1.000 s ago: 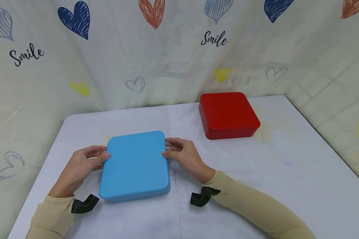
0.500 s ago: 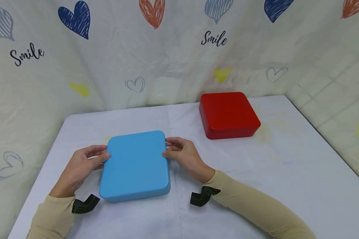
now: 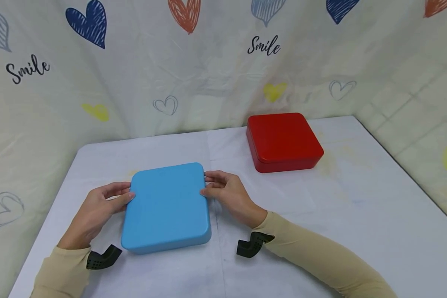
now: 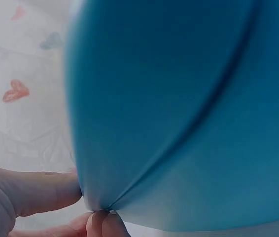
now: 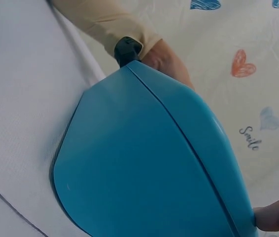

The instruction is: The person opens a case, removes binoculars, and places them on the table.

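A square light-blue lidded box [image 3: 167, 207] with rounded corners sits on the white cloth, left of centre in the head view. My left hand [image 3: 103, 211] grips its left side, thumb on the lid's edge. In the left wrist view, the fingertips [image 4: 100, 223] sit at the dark seam between lid [image 4: 144, 98] and base. From the opposite side my right hand [image 3: 232, 198] grips the box, its thumb at the lid's edge and the other fingers partly hidden behind it. The right wrist view shows the seam running along the blue box's side [image 5: 129, 153], with the lid still on.
Farther back to the right stands a closed red box [image 3: 284, 142] with rounded corners. A white cloth covers the table [image 3: 342, 231]. Behind it hangs a pale curtain [image 3: 216, 82] printed with hearts and the word "Smile". Black wrist mounts [image 3: 104, 257] stick out from both sleeves.
The head view has shifted a little, so most of the scene appears slightly farther left. Both hands keep the same places on the blue box, and the lid looks unmoved.
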### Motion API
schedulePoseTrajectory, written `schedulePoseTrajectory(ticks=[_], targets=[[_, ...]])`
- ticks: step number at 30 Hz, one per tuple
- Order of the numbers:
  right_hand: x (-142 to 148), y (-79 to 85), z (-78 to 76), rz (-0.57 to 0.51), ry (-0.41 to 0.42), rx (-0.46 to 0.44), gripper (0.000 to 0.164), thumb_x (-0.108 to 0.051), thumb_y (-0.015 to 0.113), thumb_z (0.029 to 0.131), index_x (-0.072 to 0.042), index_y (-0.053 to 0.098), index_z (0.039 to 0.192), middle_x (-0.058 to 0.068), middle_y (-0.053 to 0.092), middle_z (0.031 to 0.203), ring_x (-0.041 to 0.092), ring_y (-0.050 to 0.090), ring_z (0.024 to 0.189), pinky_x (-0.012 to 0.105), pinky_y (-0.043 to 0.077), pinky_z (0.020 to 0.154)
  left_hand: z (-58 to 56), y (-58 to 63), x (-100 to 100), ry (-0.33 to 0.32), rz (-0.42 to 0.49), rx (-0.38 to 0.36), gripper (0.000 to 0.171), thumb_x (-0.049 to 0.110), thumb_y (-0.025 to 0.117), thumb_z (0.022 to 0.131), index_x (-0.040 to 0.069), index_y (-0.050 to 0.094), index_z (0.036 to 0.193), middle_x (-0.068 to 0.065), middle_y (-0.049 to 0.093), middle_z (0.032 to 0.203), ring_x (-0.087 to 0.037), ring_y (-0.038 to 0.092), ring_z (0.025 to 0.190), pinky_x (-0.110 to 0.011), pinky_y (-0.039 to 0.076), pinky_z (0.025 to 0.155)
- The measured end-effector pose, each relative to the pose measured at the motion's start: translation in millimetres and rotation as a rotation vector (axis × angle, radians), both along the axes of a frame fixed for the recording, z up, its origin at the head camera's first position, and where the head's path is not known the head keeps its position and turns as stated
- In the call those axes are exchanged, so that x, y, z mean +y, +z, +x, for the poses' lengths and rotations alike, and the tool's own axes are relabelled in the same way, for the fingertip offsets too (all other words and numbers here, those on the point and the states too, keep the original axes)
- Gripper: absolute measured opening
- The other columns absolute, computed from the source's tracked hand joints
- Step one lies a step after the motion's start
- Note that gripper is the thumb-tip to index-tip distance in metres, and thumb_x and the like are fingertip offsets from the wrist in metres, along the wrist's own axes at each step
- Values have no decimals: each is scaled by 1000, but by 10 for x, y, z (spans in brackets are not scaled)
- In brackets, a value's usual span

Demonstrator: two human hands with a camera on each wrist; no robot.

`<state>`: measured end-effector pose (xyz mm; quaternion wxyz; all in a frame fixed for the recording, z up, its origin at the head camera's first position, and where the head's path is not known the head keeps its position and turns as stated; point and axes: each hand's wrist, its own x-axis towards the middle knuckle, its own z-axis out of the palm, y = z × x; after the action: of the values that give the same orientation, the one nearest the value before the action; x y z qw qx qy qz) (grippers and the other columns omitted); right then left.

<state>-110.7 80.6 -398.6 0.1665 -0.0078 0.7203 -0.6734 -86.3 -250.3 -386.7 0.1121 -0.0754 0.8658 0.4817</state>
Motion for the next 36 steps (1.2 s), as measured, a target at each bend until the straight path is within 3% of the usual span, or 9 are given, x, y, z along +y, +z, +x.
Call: schedulePoseTrajectory(ticks=[10, 27, 36], targets=[[16, 15, -2, -16, 3, -11, 52, -11, 76, 91, -12, 61, 141, 7, 67, 133, 21, 66, 114, 31, 59, 99, -8, 34, -16, 7, -8, 24, 66, 39, 71, 98, -1, 52, 148, -6, 60, 122, 5, 62, 95, -13, 58, 84], [25, -9, -9, -74, 19, -26, 54, -9, 76, 90, -12, 59, 142, 9, 66, 136, 20, 66, 115, 30, 59, 100, 16, 33, -45, 7, 19, 15, 67, 39, 73, 97, 0, 52, 148, 1, 60, 120, 7, 63, 96, -13, 58, 84], [26, 2, -34, -71, 35, -49, 55, -7, 75, 90, -10, 57, 142, 10, 63, 136, 21, 64, 118, 32, 58, 102, 4, -3, -61, -32, 44, 11, 67, 38, 71, 98, 1, 49, 150, -7, 62, 130, 6, 64, 99, -16, 58, 87]])
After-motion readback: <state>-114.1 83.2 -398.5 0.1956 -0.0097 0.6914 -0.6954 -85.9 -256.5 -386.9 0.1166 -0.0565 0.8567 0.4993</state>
